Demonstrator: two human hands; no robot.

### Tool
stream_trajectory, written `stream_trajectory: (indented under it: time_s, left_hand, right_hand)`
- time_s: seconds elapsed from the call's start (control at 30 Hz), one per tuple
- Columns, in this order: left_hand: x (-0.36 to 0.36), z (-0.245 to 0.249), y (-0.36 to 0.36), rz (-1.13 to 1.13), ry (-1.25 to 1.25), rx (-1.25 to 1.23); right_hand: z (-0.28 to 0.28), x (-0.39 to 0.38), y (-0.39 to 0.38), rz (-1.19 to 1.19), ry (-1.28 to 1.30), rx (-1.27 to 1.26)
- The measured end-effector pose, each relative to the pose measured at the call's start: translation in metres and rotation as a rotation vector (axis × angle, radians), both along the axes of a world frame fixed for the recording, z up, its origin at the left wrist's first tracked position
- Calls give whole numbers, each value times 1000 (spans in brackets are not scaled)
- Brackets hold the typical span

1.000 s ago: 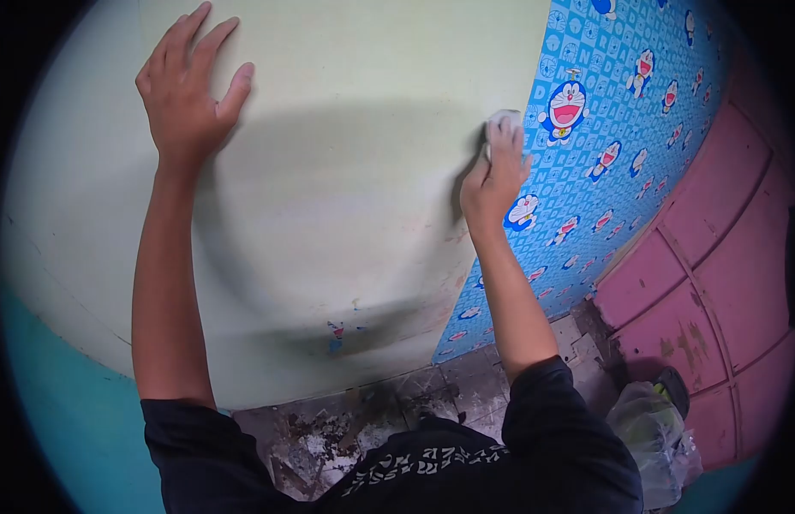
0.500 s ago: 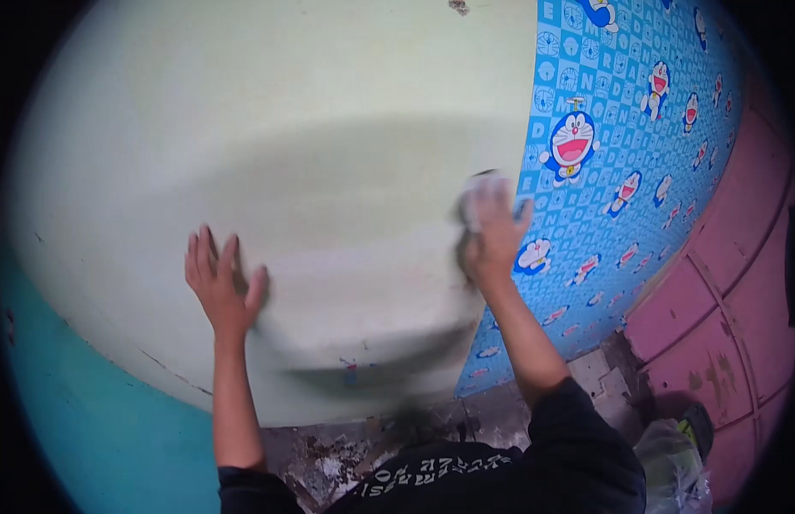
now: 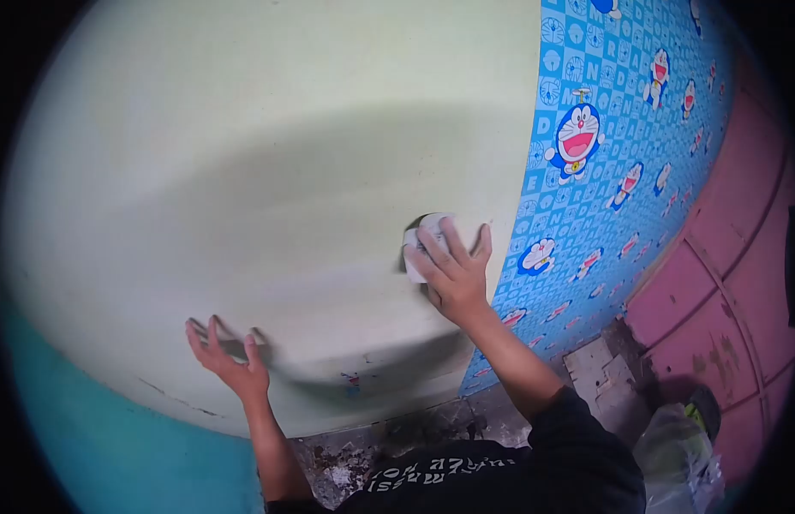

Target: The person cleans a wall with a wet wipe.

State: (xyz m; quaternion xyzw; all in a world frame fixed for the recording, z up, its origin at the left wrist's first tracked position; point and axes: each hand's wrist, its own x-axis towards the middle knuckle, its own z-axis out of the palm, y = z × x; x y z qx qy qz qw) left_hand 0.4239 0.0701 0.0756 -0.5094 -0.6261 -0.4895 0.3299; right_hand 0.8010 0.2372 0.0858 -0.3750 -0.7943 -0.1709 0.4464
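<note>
My right hand [image 3: 453,278] presses a piece of sandpaper [image 3: 415,261], white-backed with faint grey marks, flat against the pale cream wall [image 3: 329,180]. Its fingers lie over the sheet, and the thumb sticks out to the right. Lower on the left, my left hand [image 3: 230,360] is open with fingers spread, close to the wall and holding nothing. Blue wallpaper [image 3: 577,141] with a cartoon cat pattern covers the wall to the right of my right hand, its straight edge running down beside the bare part.
A small red and blue mark [image 3: 353,383] shows low on the wall. Turquoise surface [image 3: 132,445] lies at lower left, pink panels [image 3: 714,300] at right. Debris covers the dark floor [image 3: 337,471]. A clear plastic bag [image 3: 676,458] stands at lower right.
My right hand has moved left and down across the wall with the sandpaper, away from the wallpaper edge. My left hand has dropped lower, its fingers still spread.
</note>
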Motion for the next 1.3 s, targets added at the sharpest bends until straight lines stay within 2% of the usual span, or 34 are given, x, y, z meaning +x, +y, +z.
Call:
stream_trajectory:
  time_s: [0.07, 0.1, 0.13, 0.23, 0.27, 0.37, 0.43, 0.47, 0.5, 0.57, 0.67, 0.7, 0.77, 0.83, 0.87, 0.97, 1.03, 1.07, 1.17, 1.23, 1.3]
  left_hand:
    - [-16, 2, -3, 36, -29, 23]
    - [-27, 1, -6, 48, -32, 42]
    - [-41, -2, -10, 60, -37, 60]
    - [-79, -7, -17, 86, -72, 113]
    - [-95, -10, -17, 84, -98, 124]
    - [-134, -14, -15, 194, -69, 118]
    - [-154, -18, -9, 190, -81, 161]
    - [-157, -20, -7, 186, -96, 143]
    - [-161, -25, -1, 106, -89, 196]
    - [-170, -33, 14, -59, -72, 311]
    - [-176, -38, 24, -51, -6, 329]
    - [-180, -39, 26, -52, 13, 358]
    - [-186, -44, 24, -62, 29, 388]
    - [-184, -42, 29, -62, 39, 454]
    - [-185, -44, 30, -99, 7, 468]
    - [-188, -47, 28, -102, 17, 459]
    - [-191, -48, 28, -128, 25, 470]
    - [-192, -48, 26, -122, 31, 466]
    - [-192, -50, 27, -109, 31, 466]
    - [-192, -50, 26, -93, 35, 450]
    - [-192, -48, 21, -66, 46, 419]
  right_hand:
    - [-6, 9, 15, -32, 177, 164]
    - [15, 19, 17, -246, 290, 234]
    - [33, 11, 11, -231, 704, 209]
    - [26, -27, -3, -160, 475, 229]
    - [27, -41, -29, -332, -4, -146]
    - [29, -37, -26, -519, 0, 72]
    - [34, -38, -3, -260, 973, 193]
    - [32, -45, -4, -379, 845, 219]
    - [29, -69, -9, -343, 767, 271]
    - [13, -107, -21, -335, 490, 59]
    - [13, -111, -27, -449, 196, -41]
    - [18, -99, -22, -385, 541, 208]
    - [39, -95, -22, -199, 1288, -7]
    - [21, -129, -31, -348, 665, 273]
    - [18, -153, -47, -288, 433, 273]
    - [13, -143, -45, -576, 196, 108]
    - [27, -119, -26, -315, 1075, 142]
    - [27, -109, -20, -340, 1127, 155]
    - [37, -167, -51, -292, 578, 348]
    - [42, -179, -68, -371, 431, 270]
    - [34, -143, -42, -483, 501, 331]
